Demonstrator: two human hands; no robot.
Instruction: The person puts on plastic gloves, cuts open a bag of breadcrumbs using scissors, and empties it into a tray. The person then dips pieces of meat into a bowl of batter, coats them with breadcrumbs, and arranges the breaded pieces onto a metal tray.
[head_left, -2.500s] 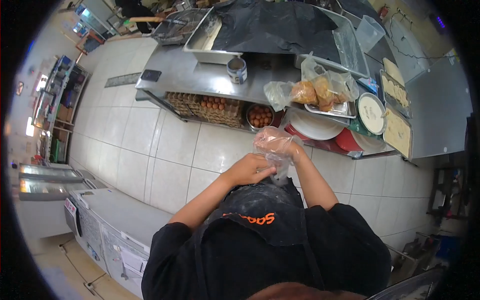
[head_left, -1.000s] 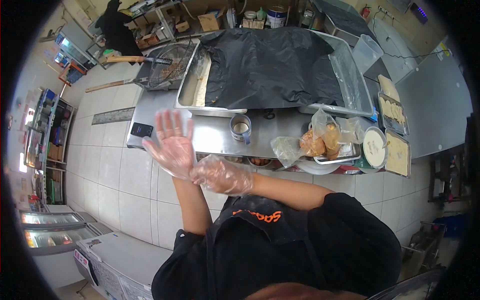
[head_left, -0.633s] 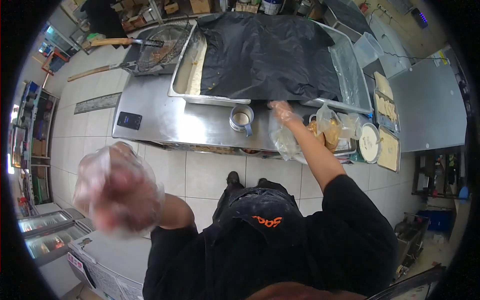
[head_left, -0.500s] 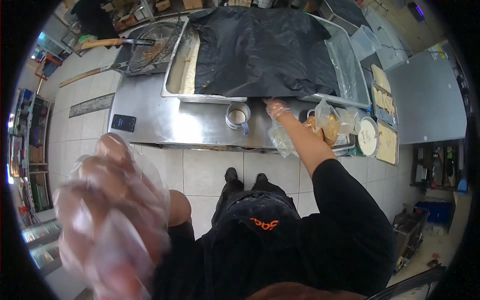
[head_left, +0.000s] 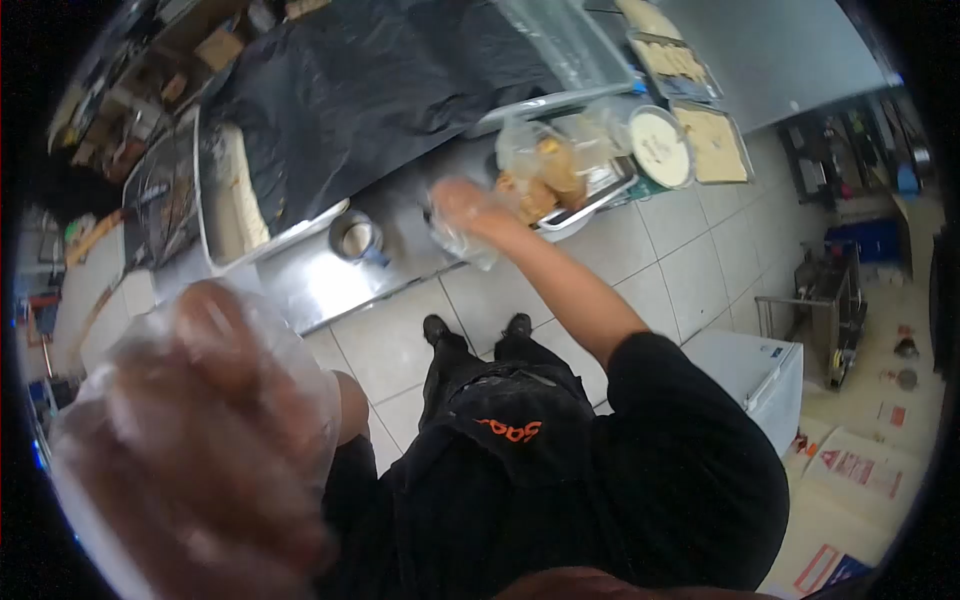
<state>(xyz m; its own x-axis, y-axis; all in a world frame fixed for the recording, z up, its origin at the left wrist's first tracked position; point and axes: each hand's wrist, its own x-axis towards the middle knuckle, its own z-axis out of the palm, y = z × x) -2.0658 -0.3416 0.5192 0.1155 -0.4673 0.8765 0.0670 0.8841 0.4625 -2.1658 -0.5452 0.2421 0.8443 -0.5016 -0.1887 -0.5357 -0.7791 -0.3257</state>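
Observation:
My left hand [head_left: 215, 420], in a loose clear plastic glove, is raised very near the camera on the left. Motion smears its fingers, so their pose is unclear. My right hand [head_left: 462, 205], gloved the same way, is over the steel table's front part, left of a tray [head_left: 612, 190] with bagged brown food [head_left: 560, 165]. Its fingers are blurred and partly hidden, and a small dark patch shows beside them. A mug [head_left: 357, 238] with a pale drink stands to its left. Black plastic sheeting [head_left: 370, 95] covers most of a large metal tray [head_left: 225, 262] behind.
A round tub of white cream [head_left: 660, 148] stands right of the bagged food. Beyond it are shallow trays of pale food [head_left: 712, 145]. A white chest [head_left: 745, 385] stands on the tiled floor at right. A wire strainer [head_left: 160, 200] is at far left.
The view has swung to the right, so the table appears tilted and shifted left. My right hand has come back from the black sheeting's edge. My left hand stays raised near the camera.

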